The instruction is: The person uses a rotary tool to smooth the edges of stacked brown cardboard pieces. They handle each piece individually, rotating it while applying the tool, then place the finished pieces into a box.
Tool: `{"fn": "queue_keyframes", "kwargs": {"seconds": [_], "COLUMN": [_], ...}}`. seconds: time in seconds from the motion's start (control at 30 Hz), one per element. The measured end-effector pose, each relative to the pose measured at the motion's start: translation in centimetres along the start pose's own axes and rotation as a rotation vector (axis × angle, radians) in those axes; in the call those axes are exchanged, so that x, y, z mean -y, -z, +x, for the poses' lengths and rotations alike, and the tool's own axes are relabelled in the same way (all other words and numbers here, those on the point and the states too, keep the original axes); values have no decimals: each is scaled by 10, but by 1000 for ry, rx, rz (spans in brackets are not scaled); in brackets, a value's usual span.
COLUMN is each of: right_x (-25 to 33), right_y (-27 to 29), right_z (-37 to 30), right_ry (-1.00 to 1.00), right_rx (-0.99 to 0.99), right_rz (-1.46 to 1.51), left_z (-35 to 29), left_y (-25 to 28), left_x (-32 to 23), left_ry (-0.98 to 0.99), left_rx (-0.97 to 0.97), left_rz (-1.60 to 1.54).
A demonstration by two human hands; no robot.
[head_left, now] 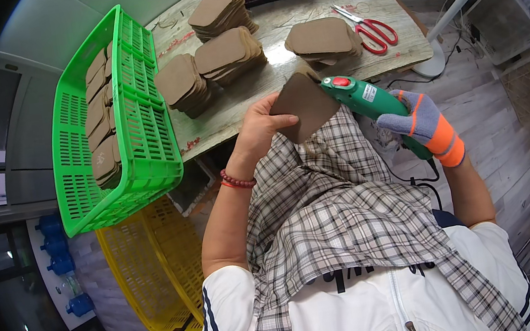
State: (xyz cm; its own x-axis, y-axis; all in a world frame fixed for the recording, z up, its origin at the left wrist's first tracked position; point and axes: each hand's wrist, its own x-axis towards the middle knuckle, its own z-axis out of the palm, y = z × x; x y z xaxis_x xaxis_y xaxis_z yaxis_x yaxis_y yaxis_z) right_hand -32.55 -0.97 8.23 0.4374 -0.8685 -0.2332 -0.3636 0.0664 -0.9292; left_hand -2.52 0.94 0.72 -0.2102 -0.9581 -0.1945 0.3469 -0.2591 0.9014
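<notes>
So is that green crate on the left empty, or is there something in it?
Not empty: several stacks of brown pieces lie inside the green crate, visible over its rim.

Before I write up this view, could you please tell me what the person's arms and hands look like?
The left hand is ungloved, with a dark red beaded bracelet and a thin red band at the wrist. The right hand wears a grey glove with orange lines and an orange cuff. Short white sleeves carry dark stripes.
</notes>
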Motion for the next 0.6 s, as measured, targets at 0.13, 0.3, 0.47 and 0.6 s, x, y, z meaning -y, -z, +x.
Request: {"fn": "queue_keyframes", "kwargs": {"seconds": [0.13,0.3,0.47,0.6], "right_x": [4,8,7,8], "right_y": [-4,-2,-1,-5], "right_z": [7,7,5,4], "right_ry": [-22,-72,-108,-130], "right_rx": [19,64,104,151], "right_rz": [2,4,63,103], "left_z": [-4,-9,-13,-15], "left_y": [0,11,22,27], "left_x": [-3,-16,-26,-29], "left_ry": [58,-87,-223,-223], "left_rx": [31,-49,-221,-213], "left_rz": [58,309,204,47]}}
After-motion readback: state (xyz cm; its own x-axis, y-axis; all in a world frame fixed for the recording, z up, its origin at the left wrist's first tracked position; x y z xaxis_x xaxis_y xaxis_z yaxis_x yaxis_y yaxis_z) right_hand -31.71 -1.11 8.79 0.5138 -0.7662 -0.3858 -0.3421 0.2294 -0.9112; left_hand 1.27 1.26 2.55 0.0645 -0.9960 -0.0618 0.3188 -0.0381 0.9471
